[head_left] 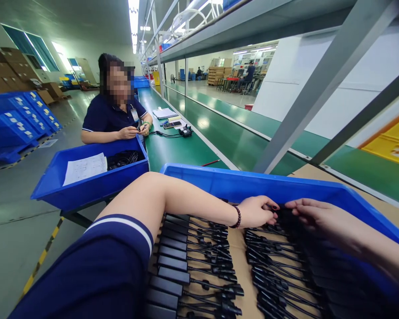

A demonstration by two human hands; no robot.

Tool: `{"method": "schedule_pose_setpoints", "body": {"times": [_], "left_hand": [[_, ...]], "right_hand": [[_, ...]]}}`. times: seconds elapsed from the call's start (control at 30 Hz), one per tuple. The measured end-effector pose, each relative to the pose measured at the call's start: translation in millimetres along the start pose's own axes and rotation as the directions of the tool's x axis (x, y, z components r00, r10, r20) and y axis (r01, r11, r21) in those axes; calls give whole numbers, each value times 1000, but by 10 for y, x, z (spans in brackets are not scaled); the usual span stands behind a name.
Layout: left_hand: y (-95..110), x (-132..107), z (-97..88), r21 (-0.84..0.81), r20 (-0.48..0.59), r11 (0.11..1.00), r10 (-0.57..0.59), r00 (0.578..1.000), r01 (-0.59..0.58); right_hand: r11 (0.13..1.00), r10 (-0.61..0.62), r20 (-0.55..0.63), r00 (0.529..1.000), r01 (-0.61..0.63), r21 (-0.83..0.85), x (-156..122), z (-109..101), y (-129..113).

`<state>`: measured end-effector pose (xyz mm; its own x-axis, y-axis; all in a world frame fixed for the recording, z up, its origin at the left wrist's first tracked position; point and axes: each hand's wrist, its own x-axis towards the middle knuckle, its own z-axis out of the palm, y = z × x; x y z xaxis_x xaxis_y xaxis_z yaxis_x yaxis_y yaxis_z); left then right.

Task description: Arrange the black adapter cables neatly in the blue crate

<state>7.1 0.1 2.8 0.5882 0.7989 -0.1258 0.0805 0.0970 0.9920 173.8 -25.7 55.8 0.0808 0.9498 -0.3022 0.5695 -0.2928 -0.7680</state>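
Rows of black adapter cables [199, 261], each with a rectangular block at one end and a thin cord to a small plug, lie in two columns on a brown cardboard sheet [241, 266] inside a shallow blue plastic bin [252, 184].

At the far end of the right column, the left hand [257, 212], with a dark bead bracelet [237, 217] at its wrist, has thumb and fingertips pinched closed on a small black cable end. The right hand [315, 217] meets it from the right with fingers drawn together. Whether it grips anything cannot be told.

These pieces look light. The blocks and plugs are probably stiff moulded plastic, and the cords are soft and apt to snag on neighbours. The rigid block or plug body seems the surest place to hold, rather than the cord.

To the far left, a seated co-worker [115, 115] in a dark polo handles something small beside a second blue plastic bin [86, 186], which holds a printed white paper sheet [85, 168]. A long green conveyor belt [176, 150] runs away behind.
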Motion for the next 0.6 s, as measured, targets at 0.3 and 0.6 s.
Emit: {"method": "schedule_pose_setpoints", "body": {"times": [0.3,0.6], "left_hand": [[-48,57,-23,138,69,988,56,996,-65],[-14,69,-17,-121,17,992,30,999,-28]], "right_hand": [[999,17,90,996,-20,39,-3,3,15],[996,-8,108,994,-2,94,-132,60,-150]]}}
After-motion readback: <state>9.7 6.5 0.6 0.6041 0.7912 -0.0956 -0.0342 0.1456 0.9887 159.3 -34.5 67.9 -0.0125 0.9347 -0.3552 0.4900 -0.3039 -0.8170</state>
